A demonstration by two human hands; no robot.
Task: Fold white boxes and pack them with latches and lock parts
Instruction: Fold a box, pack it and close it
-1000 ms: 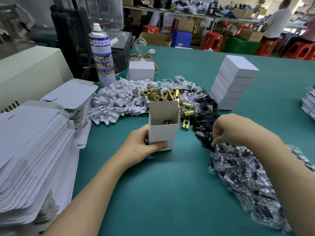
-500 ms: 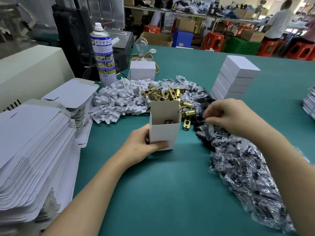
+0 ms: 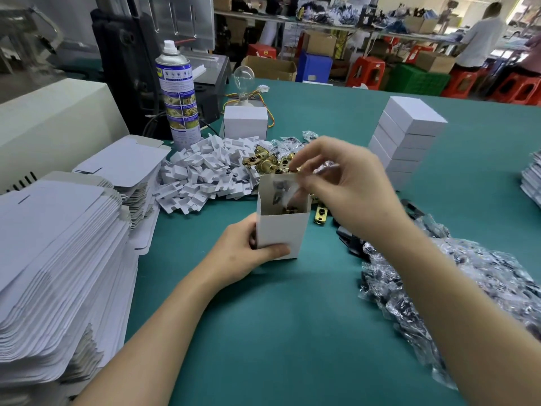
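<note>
An open white box [image 3: 281, 232] stands upright on the green table [image 3: 281, 332], a brass part showing inside it. My left hand [image 3: 243, 250] grips the box's lower left side, thumb across its front. My right hand [image 3: 342, 183] hovers over the box's mouth and pinches a small clear bag of dark parts [image 3: 282, 190], which hangs into the opening. Brass latches [image 3: 268, 162] lie heaped just behind the box. A pile of clear bags with black parts [image 3: 456, 291] spreads to the right under my right forearm.
Flat box blanks [image 3: 55, 259] are stacked high at the left. White card inserts [image 3: 205, 174] lie beside the latches. Closed white boxes [image 3: 407, 142] are stacked at the back right. A spray can [image 3: 178, 92], a bulb on a small box [image 3: 245, 118] and a machine stand behind.
My right hand rose from the bag pile at the right, carrying a small bag leftward, and now holds it over the box's mouth. My left hand kept its grip on the box.
</note>
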